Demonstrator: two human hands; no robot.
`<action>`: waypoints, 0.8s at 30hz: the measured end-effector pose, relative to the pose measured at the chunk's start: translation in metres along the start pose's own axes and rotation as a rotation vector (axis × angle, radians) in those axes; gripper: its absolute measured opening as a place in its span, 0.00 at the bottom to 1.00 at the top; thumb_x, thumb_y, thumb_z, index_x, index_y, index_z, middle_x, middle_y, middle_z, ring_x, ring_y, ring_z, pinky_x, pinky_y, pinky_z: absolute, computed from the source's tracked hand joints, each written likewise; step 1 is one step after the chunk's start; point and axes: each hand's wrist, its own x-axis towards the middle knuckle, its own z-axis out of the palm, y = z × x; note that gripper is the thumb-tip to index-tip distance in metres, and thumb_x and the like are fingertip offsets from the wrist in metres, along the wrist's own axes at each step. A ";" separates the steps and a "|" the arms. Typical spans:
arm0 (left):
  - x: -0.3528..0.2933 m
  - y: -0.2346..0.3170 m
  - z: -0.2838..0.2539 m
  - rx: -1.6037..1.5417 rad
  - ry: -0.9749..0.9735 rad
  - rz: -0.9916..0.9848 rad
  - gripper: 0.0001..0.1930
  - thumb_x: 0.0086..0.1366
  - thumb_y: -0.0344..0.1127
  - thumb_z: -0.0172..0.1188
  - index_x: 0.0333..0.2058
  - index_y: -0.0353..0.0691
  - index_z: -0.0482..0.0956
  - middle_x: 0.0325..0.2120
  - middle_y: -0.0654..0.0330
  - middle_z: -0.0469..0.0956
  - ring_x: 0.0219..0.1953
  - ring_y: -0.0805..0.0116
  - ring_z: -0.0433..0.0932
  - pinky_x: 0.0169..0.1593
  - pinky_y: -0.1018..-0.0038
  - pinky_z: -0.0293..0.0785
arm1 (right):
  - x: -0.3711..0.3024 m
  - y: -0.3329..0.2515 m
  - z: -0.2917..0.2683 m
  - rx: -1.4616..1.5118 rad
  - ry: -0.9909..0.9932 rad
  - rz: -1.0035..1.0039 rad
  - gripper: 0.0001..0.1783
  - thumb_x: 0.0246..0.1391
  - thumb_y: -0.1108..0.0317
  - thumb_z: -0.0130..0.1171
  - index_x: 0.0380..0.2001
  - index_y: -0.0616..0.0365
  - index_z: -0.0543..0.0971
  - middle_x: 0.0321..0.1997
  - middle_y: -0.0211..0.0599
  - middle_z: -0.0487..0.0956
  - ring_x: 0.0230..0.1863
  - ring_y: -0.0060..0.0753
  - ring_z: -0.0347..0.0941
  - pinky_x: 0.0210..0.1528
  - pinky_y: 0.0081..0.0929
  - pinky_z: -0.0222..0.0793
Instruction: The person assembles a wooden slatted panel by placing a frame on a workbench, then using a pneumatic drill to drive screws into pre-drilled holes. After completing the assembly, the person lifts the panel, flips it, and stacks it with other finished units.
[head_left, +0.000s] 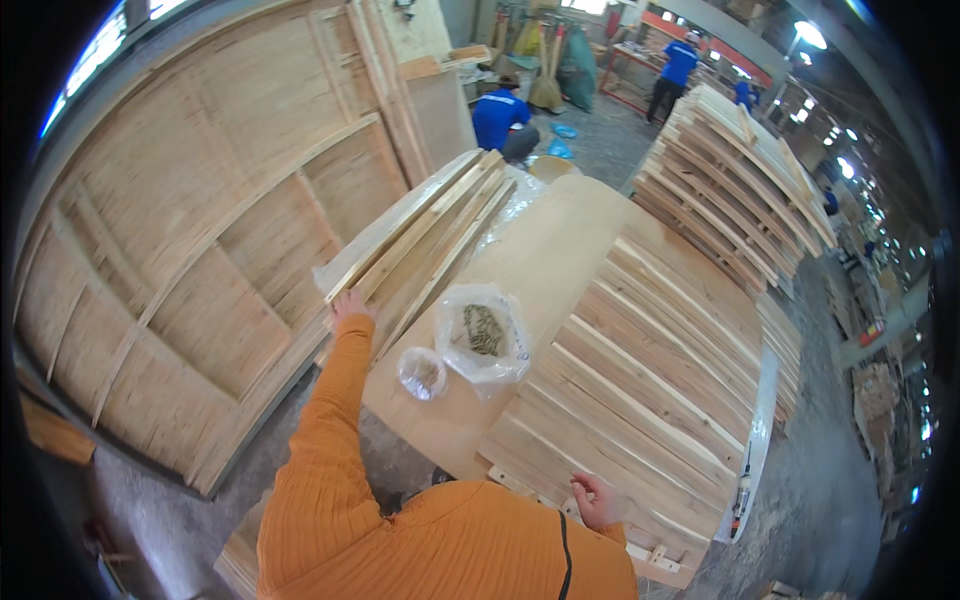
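Left hand (352, 304) forward, at wooden strips (428, 224)

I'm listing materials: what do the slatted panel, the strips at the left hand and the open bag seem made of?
Slatted panel: wood, apparently unvarnished; streaky grain shows.
Strips at the left hand: probably bare wood, pale and matte.
Open bag: likely thin plastic, translucent and shiny, with crinkled edges.
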 end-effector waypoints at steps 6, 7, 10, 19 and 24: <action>0.055 0.005 0.019 0.096 -0.138 0.019 0.33 0.47 0.50 0.61 0.52 0.46 0.63 0.52 0.54 0.63 0.56 0.56 0.59 0.54 0.58 0.58 | 0.004 0.001 0.019 -0.004 -0.080 0.229 0.15 0.52 0.61 0.54 0.40 0.59 0.76 0.33 0.41 0.79 0.34 0.34 0.75 0.38 0.27 0.70; 0.059 0.004 0.023 0.106 -0.164 0.039 0.34 0.48 0.51 0.61 0.52 0.45 0.62 0.52 0.53 0.62 0.57 0.57 0.58 0.54 0.58 0.59 | 0.011 0.003 0.020 -0.003 -0.068 0.239 0.15 0.52 0.61 0.54 0.40 0.59 0.76 0.34 0.41 0.79 0.34 0.34 0.75 0.38 0.27 0.70; 0.057 0.007 0.037 0.109 -0.187 0.069 0.34 0.48 0.52 0.61 0.51 0.42 0.63 0.51 0.49 0.64 0.55 0.53 0.62 0.52 0.59 0.62 | 0.000 0.001 0.029 0.009 -0.085 0.330 0.16 0.52 0.62 0.54 0.41 0.59 0.75 0.34 0.40 0.79 0.34 0.33 0.75 0.38 0.26 0.69; 0.018 -0.017 0.046 0.015 -0.518 0.176 0.35 0.49 0.56 0.59 0.49 0.36 0.64 0.44 0.41 0.70 0.48 0.46 0.69 0.51 0.60 0.65 | 0.025 -0.007 0.040 0.071 -0.067 0.291 0.13 0.53 0.66 0.53 0.40 0.62 0.74 0.32 0.37 0.79 0.34 0.27 0.75 0.38 0.22 0.69; -0.019 -0.016 0.049 -0.087 -0.446 0.064 0.36 0.48 0.55 0.60 0.50 0.36 0.63 0.46 0.39 0.68 0.50 0.48 0.68 0.52 0.62 0.65 | 0.029 -0.010 0.050 0.085 -0.108 0.278 0.13 0.52 0.66 0.53 0.40 0.62 0.75 0.32 0.40 0.79 0.34 0.30 0.75 0.38 0.24 0.69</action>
